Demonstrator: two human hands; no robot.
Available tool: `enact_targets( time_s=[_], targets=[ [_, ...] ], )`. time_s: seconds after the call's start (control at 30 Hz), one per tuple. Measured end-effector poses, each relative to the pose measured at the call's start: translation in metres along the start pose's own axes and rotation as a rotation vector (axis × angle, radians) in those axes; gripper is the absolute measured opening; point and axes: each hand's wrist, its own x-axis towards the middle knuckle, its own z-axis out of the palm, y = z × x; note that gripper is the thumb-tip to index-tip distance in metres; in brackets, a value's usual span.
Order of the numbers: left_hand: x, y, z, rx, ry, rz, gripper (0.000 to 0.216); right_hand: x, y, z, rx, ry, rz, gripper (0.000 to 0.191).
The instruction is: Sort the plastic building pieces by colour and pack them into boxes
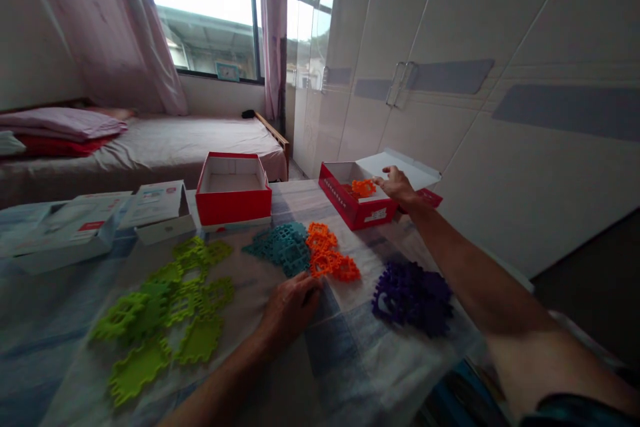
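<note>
My right hand (397, 185) reaches into a red box (356, 212) at the table's far right, fingers closed on orange pieces (362, 187) inside it. My left hand (290, 307) rests on the table, fingers curled down and touching the near edge of a pile of orange pieces (327, 253). Beside that pile lie teal pieces (283, 247). Purple pieces (413, 293) sit under my right forearm. Green pieces (165, 310) spread to the left.
A second red box (233, 205) stands open behind the teal pieces, and two white box lids (100, 217) lie at the left. A bed (150, 147) and window are behind the table; a wardrobe (450, 80) fills the right wall.
</note>
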Motion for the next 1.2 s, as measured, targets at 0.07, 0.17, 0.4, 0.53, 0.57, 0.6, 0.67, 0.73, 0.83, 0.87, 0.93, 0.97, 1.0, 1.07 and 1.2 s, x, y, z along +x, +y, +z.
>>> enact_targets(
  time_s=[0.07, 0.17, 0.4, 0.53, 0.57, 0.6, 0.67, 0.73, 0.83, 0.87, 0.93, 0.97, 1.0, 1.07, 1.2],
  targets=[
    [0.000, 0.001, -0.001, 0.006, 0.004, -0.001, 0.021, -0.020, 0.005, 0.004, -0.072, -0.018, -0.161, 0.029],
    [0.000, 0.001, -0.001, 0.010, 0.005, 0.014, 0.020, -0.068, 0.016, 0.012, -0.053, -0.441, -0.352, 0.026],
    [0.000, 0.000, 0.000, 0.025, -0.010, 0.014, 0.021, -0.137, 0.026, 0.034, -0.234, -0.817, -0.482, 0.049],
    [-0.001, 0.001, 0.000, 0.032, -0.013, 0.010, 0.021, -0.137, 0.028, 0.035, -0.273, -0.725, -0.471, 0.036],
    [-0.001, 0.001, 0.000, 0.033, -0.013, 0.007, 0.021, -0.135, 0.030, 0.032, -0.278, -0.709, -0.469, 0.035],
    [0.000, 0.001, 0.000, 0.032, -0.013, 0.005, 0.021, -0.133, 0.032, 0.029, -0.289, -0.689, -0.468, 0.034],
    [0.000, 0.001, 0.000, 0.029, -0.012, 0.001, 0.021, -0.127, 0.037, 0.020, -0.312, -0.634, -0.456, 0.031],
    [0.000, 0.001, 0.000, 0.030, -0.011, 0.000, 0.021, -0.120, 0.040, 0.011, -0.321, -0.563, -0.419, 0.031],
    [0.001, 0.001, 0.000, 0.032, -0.010, 0.000, 0.021, -0.116, 0.041, 0.004, -0.274, -0.528, -0.423, 0.034],
    [0.001, 0.001, 0.000, 0.032, -0.011, 0.000, 0.021, -0.117, 0.040, 0.004, -0.256, -0.555, -0.456, 0.035],
    [0.001, 0.002, -0.001, 0.028, -0.014, -0.003, 0.020, -0.123, 0.038, 0.010, -0.250, -0.639, -0.532, 0.039],
    [0.001, 0.002, -0.001, 0.024, -0.015, -0.003, 0.020, -0.126, 0.037, 0.015, -0.271, -0.670, -0.562, 0.039],
    [0.001, 0.002, -0.002, 0.020, -0.014, -0.002, 0.020, -0.130, 0.036, 0.020, -0.304, -0.685, -0.584, 0.038],
    [0.001, 0.003, -0.002, 0.013, -0.013, 0.003, 0.020, -0.135, 0.037, 0.030, -0.372, -0.671, -0.619, 0.035],
    [0.001, 0.002, -0.002, 0.013, -0.009, 0.006, 0.020, -0.135, 0.042, 0.032, -0.420, -0.637, -0.647, 0.036]
  ],
)
